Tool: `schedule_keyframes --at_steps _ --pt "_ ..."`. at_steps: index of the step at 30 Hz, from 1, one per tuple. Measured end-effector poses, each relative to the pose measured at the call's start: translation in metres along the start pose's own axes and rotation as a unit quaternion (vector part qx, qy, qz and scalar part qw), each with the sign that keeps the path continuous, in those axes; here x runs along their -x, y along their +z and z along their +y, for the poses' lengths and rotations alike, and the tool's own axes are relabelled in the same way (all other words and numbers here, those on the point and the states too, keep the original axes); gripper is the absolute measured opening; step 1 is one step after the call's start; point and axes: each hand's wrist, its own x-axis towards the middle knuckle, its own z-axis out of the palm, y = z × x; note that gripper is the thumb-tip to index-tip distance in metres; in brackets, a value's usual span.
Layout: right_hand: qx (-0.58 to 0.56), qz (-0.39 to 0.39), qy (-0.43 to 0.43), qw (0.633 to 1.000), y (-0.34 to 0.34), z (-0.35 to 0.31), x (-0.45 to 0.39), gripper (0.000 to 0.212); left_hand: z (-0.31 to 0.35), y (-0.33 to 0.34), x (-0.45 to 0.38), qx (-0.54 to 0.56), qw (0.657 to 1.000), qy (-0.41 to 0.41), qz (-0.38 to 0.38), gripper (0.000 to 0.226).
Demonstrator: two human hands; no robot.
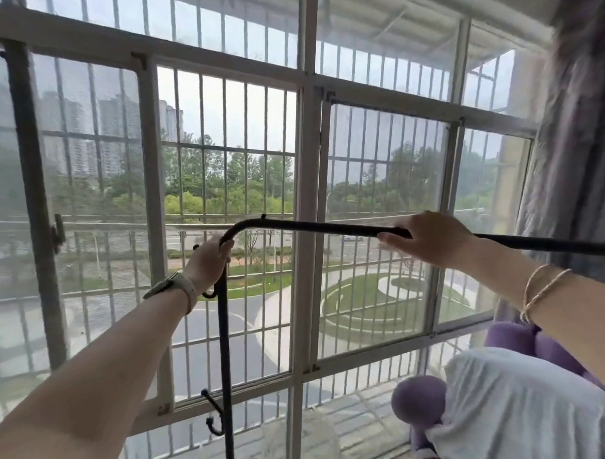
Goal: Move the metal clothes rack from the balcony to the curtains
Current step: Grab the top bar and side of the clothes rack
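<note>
Both hands (pixel 209 263) — rack (pixel 314 227) base unseen

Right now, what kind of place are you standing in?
Probably an enclosed balcony of a flat, high up. A big barred window looks down on roads and trees, a curtain hangs at the right, and both hands, left and right, grip a black clothes rack.
</note>
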Motion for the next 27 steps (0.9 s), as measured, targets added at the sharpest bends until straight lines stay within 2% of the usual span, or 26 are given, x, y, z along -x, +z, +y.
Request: schedule_keyframes --at_steps 2,4,5,7,9,12,14,16,19,21,23,27 --pt "0.028 0.017 0.003 0.999 0.0 0.005 0.005 0.064 -0.004 0.005 0.009 -0.049 0.993 0.062 0.088 0.027" --pt "0.046 0.04 0.005 0.998 0.003 0.01 0.011 0.069 -0.016 0.017 0.028 -0.083 0.971 0.106 0.199 0.019" --pt "0.053 0.049 0.006 0.997 0.004 0.014 0.013 0.069 -0.024 0.025 0.04 -0.079 0.962 0.103 0.24 0.018" --pt "0.064 0.063 0.009 0.996 0.006 0.022 0.018 0.067 -0.045 0.048 0.062 -0.057 0.96 0.059 0.268 0.021" --pt "0.065 0.064 0.012 0.996 0.007 0.028 0.021 0.068 -0.064 0.076 0.077 -0.021 0.974 -0.002 0.227 0.028" --pt "0.059 0.058 0.002 0.997 0.008 0.028 0.019 0.068 -0.07 0.106 0.087 0.138 0.981 -0.117 0.068 0.032" --pt "0.055 0.056 0.002 0.997 0.008 0.025 0.016 0.065 -0.074 0.118 0.095 0.197 0.97 -0.138 -0.031 0.03" --pt "0.058 0.062 0.005 0.996 0.009 0.025 0.015 0.059 -0.084 0.122 0.099 0.184 0.97 -0.142 -0.069 0.029" --pt "0.06 0.068 0.003 0.996 0.011 0.023 0.012 0.056 -0.096 0.122 0.098 0.176 0.973 -0.124 -0.088 0.02" --pt "0.059 0.067 -0.008 0.996 0.011 0.017 0.006 0.061 -0.098 0.117 0.097 0.174 0.974 -0.125 -0.066 0.004" --pt "0.052 0.072 -0.017 0.996 0.012 0.008 -0.001 0.063 -0.102 0.111 0.095 0.156 0.979 -0.128 -0.039 0.022" --pt "0.052 0.08 -0.025 0.995 0.014 -0.011 -0.012 0.056 -0.115 0.093 0.101 0.138 0.98 -0.14 -0.024 0.025"
